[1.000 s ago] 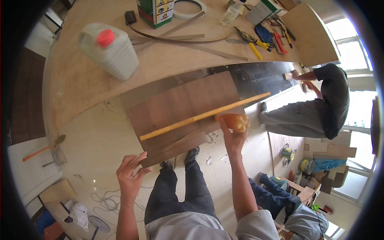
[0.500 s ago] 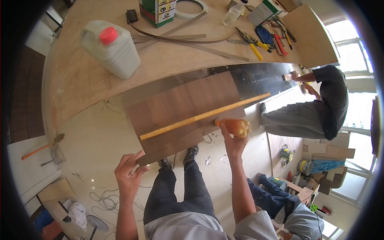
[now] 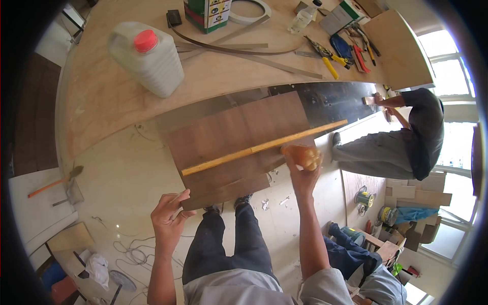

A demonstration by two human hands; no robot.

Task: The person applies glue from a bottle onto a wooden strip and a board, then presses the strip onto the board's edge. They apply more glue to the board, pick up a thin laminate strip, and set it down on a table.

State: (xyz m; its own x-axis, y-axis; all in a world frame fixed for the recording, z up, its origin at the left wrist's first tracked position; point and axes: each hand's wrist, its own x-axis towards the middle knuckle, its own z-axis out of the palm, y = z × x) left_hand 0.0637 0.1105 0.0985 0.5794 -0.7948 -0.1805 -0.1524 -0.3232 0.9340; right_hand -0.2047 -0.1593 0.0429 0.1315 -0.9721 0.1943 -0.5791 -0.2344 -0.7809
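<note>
My right hand (image 3: 304, 179) is wrapped round a plastic bottle of orange-brown liquid (image 3: 302, 156), tilted with its neck towards the brown boards. My left hand (image 3: 170, 212) pinches the near left corner of a dark brown panel (image 3: 226, 192). That panel lies partly over a wider brown wood-grain board (image 3: 239, 122). A long yellowish wood strip (image 3: 254, 150) runs slantwise across the boards, left of the bottle.
Beyond the boards stands a workbench (image 3: 101, 91) with a white jug (image 3: 152, 61), thin strips and pliers (image 3: 330, 61). At right a person (image 3: 422, 127) bends over a black surface; another person (image 3: 376, 279) is lower right. Cables (image 3: 134, 254) lie on the floor.
The dark panel under my left hand has shifted right, together with that hand. The bottle in my right hand has turned and moved slightly right. The whole view has also shifted a little.
</note>
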